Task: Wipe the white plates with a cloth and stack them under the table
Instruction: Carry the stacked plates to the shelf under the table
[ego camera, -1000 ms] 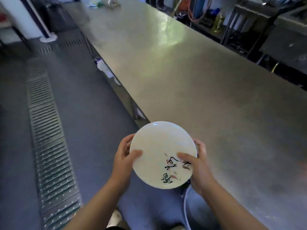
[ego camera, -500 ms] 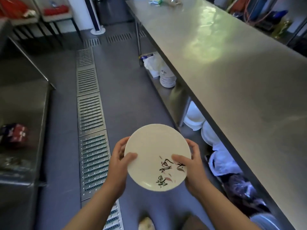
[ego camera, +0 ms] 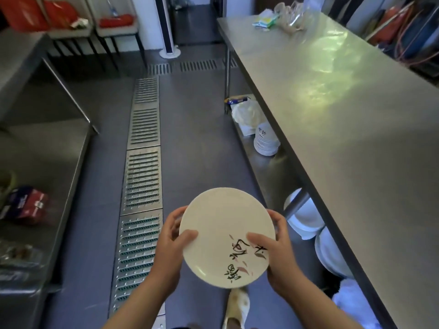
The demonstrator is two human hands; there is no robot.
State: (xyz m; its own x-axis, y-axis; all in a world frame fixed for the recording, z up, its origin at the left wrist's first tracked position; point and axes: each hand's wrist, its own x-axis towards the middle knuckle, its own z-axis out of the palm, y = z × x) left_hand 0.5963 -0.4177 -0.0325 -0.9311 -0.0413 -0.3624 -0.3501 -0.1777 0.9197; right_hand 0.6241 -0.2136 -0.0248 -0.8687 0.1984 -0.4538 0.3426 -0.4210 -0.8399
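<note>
Your left hand [ego camera: 172,243] and right hand [ego camera: 276,254] each clamp a rim of the plate [ego camera: 226,236], held over the floor beside the table [ego camera: 351,129]. No cloth shows, so you're likely stacking: next, lower it onto the pile [ego camera: 266,143] on the shelf underneath.

Both forearms are bare with no sleeves showing, the left hand [ego camera: 171,243] and right hand [ego camera: 280,251] wear nothing, and a pale shoe [ego camera: 236,305] shows below.
</note>
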